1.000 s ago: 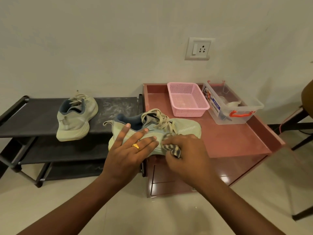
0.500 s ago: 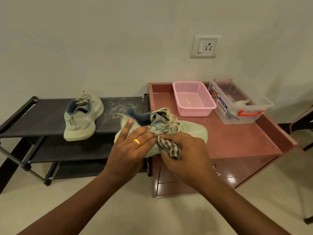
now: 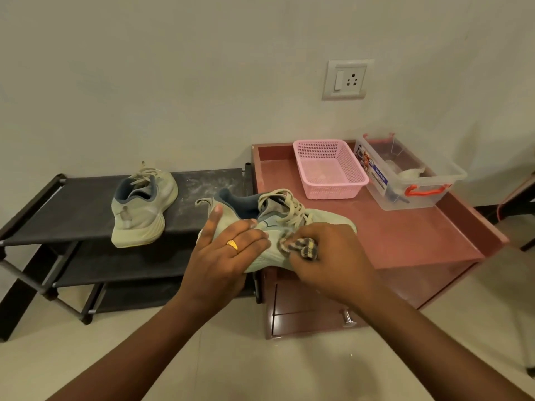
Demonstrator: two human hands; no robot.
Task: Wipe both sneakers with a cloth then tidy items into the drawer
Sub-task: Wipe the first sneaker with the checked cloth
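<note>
Desk (image 3: 405,241), red w/ a raised rim, fills the right side. A black shelf rack (image 3: 72,209) stands against its left edge. Drawer (image 3: 307,311) under the desk top looks closed, so tidying isn't begun. Far on the desk: clear box (image 3: 405,201) at right, pink basket (image 3: 333,189) just left of it.

Sneaker 1 (image 3: 327,218) sits at the desk's near-left corner. Its long axis runs left-right, heel left, toe right, flank facing near. Sneaker 2 (image 3: 142,215) is on the top shelf, well apart to the left, heel near, toe far.

L hand (image 3: 228,253): grip spread, fingers straight, pressed flat on the heel-to-mid flank of sneaker 1 and pinning it. Thumb hidden.

R hand (image 3: 333,256): grip curled round a bunched checked cloth (image 3: 301,247), which presses on the mid flank just right of the L fingertips.

Judgement: step in hand is wiping sneaker 1. The toe lies right of the cloth, on the R hand's side, so the next stroke prob. runs rightward along the axis, away from the L hand. The heel end is covered by the L hand and can't be reached w/o shifting that hold. Sneaker 2 lies nearer the L hand, so that's the likelier one to fetch it.
</note>
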